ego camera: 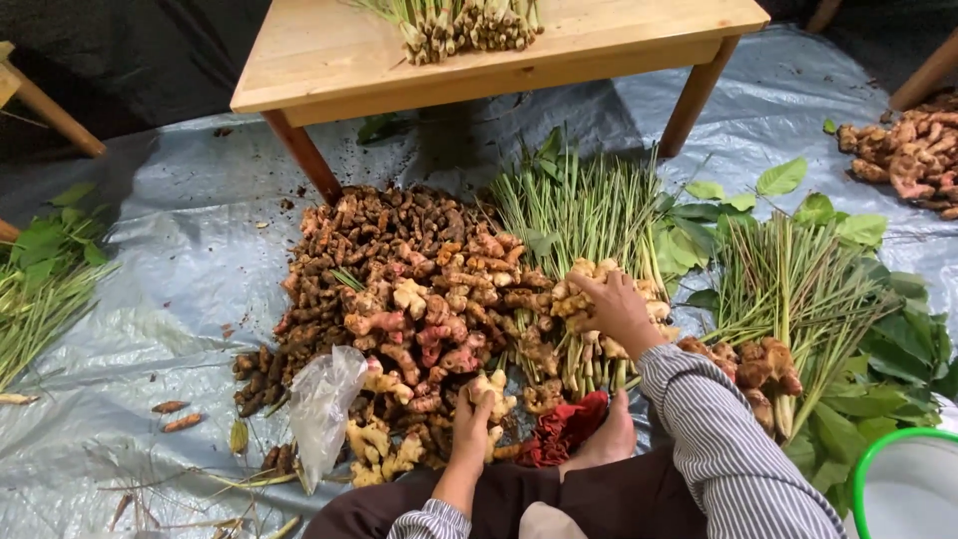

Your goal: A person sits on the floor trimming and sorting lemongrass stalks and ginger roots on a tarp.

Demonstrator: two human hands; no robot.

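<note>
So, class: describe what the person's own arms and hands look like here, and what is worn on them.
Both hands, left hand and right hand, are bare: no gloves, and no rings or watch visible. Both arms wear long sleeves of grey-and-white pinstriped shirt fabric; the right sleeve reaches the wrist, the left sleeve is pushed up.

Pale knobby ginger pieces, heaped on lemongrass stalks, grey tarp

Produce-sorting area on a floor: a grey tarpaulin carries a root heap at centre, lemongrass bundles at 1 o'clock, wooden table at 12 o'clock.
</note>
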